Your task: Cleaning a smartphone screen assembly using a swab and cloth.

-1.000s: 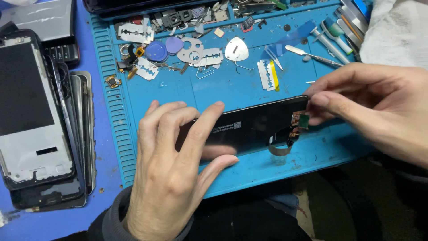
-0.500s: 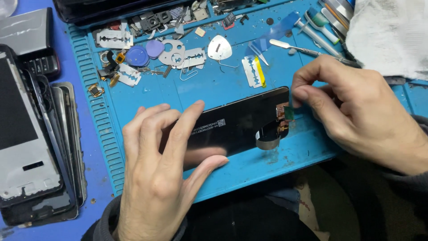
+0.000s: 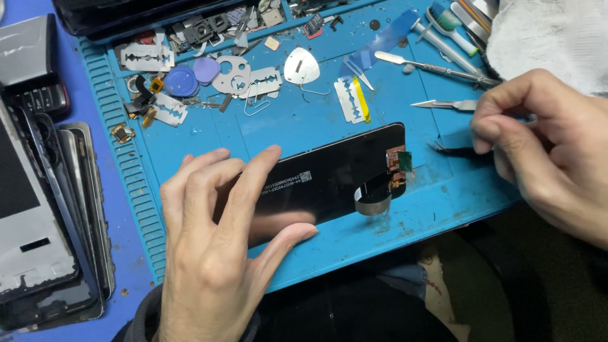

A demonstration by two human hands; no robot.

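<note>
A black phone display panel (image 3: 342,174) lies face down on the blue work mat (image 3: 304,126). A copper flex connector (image 3: 398,163) and a curled ribbon cable (image 3: 372,201) sit at its right end. My left hand (image 3: 218,253) presses flat on the panel's left half, fingers spread. My right hand (image 3: 544,149) is at the mat's right edge, apart from the panel. Its thumb and fingers are pinched on black tweezers (image 3: 453,151), whose tip points toward the connector.
Silver tweezers (image 3: 443,104) and a metal spudger (image 3: 430,66) lie just above my right hand. Razor blades (image 3: 351,100), picks (image 3: 301,66) and small parts litter the mat's far side. Stacked phone frames (image 3: 44,215) stand at left, a white cloth (image 3: 551,31) at top right.
My right hand has left the panel's connector end and moved right to the black tweezers. My left hand stays pressed on the panel.
</note>
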